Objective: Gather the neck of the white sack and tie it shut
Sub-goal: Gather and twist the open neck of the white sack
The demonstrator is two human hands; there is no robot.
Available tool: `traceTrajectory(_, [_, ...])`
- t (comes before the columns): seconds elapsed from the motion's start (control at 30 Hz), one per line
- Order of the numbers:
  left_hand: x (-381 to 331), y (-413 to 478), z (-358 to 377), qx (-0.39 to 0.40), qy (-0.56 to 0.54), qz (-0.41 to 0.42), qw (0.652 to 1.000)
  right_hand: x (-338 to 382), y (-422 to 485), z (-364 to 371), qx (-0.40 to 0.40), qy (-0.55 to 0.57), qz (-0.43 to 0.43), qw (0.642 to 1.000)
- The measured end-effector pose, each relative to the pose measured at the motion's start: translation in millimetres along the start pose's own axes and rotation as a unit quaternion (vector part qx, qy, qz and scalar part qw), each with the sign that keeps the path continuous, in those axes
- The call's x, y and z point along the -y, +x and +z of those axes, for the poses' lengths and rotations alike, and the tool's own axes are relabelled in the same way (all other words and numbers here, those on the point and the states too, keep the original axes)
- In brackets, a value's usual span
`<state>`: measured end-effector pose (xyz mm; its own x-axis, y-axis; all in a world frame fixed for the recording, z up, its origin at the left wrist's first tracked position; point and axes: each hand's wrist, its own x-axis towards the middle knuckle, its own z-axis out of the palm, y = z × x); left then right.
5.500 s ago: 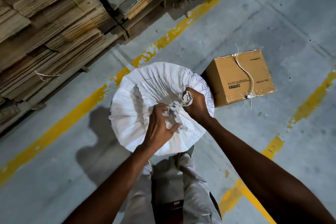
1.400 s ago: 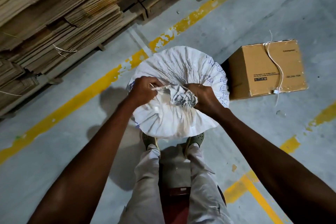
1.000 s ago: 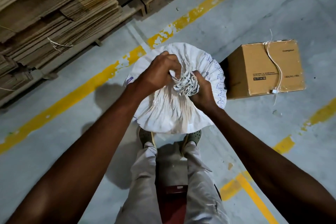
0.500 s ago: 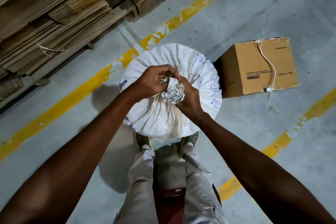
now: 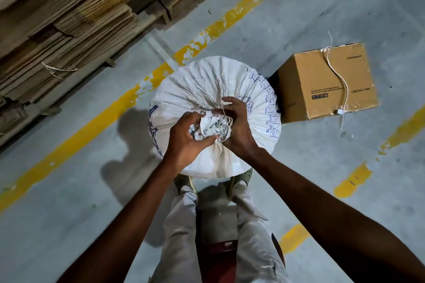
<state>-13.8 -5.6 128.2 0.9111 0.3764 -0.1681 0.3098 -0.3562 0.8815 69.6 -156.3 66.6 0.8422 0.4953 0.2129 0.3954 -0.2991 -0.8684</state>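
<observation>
White sack upright on the floor right by the feet, next to a cardboard box. Neck bunched up top, left hand clenched round it, right hand fingers pinching thin string. Best to keep the bunch squeezed tight, wrap low under the wad, pull hard before knotting.

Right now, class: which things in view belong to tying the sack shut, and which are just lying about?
In use:
white sack
bunched neck
thin string
left hand
right hand

Lying about:
cardboard box
stacked flattened cardboard
</observation>
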Motion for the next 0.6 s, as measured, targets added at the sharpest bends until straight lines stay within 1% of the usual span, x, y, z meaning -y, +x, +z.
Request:
traceTrajectory(0.03, [-2.1,-1.1,-2.0,0.009,0.033,0.028,0.999,1.9,0.0,-1.2,0.005,0.018,-0.015,1.000])
traceTrajectory(0.07, [-5.5,-1.6,-4.7,0.033,0.060,0.059,0.996,2.1,1.3,-1.6,0.032,0.020,-0.040,0.998])
traceTrajectory(0.13, [-12.7,1.0,-10.3,0.100,0.100,0.129,0.981,-1.6,4.8,-3.8,0.117,-0.008,-0.087,0.989])
traceTrajectory(0.17, [-15.4,3.9,-12.4,0.131,0.116,0.161,0.971,-4.4,5.5,-3.7,0.163,-0.029,-0.096,0.981])
traceTrajectory(0.23, [-15.9,11.3,-15.3,0.182,0.145,0.196,0.953,-6.4,6.9,-2.7,0.238,-0.078,-0.096,0.963])
traceTrajectory(0.3, [-15.1,17.6,-17.1,0.213,0.164,0.200,0.942,-8.2,8.5,-3.2,0.265,-0.079,-0.076,0.958])
traceTrajectory(0.33, [-15.2,19.5,-17.9,0.211,0.160,0.201,0.943,-4.3,10.2,-4.8,0.252,-0.079,-0.051,0.963])
traceTrajectory(0.37, [-14.7,20.5,-19.0,0.183,0.161,0.212,0.946,-0.2,13.4,-5.3,0.222,-0.079,-0.018,0.972])
traceTrajectory(0.4, [-14.6,20.3,-20.9,0.121,0.177,0.234,0.948,6.4,19.2,-5.1,0.199,-0.055,0.016,0.978])
traceTrajectory(0.43, [-12.0,18.4,-22.8,0.023,0.209,0.252,0.945,10.2,23.7,-3.5,0.175,-0.036,0.052,0.983])
traceTrajectory(0.47, [-6.9,13.9,-24.0,-0.090,0.232,0.240,0.938,16.1,28.3,-1.5,0.138,-0.026,0.095,0.986])
traceTrajectory(0.5, [0.0,5.6,-22.1,-0.189,0.231,0.202,0.933,21.7,30.7,2.2,0.088,-0.005,0.135,0.987])
traceTrajectory(0.53, [7.1,-4.4,-14.8,-0.238,0.204,0.151,0.938,25.7,30.6,5.9,0.030,0.013,0.176,0.984])
traceTrajectory(0.57, [18.5,-15.5,-3.3,-0.220,0.179,0.104,0.953,26.9,29.2,11.7,-0.029,0.030,0.214,0.976])
traceTrajectory(0.6, [30.1,-24.5,12.7,-0.150,0.174,0.069,0.971,29.4,25.7,18.9,-0.076,0.045,0.255,0.963])
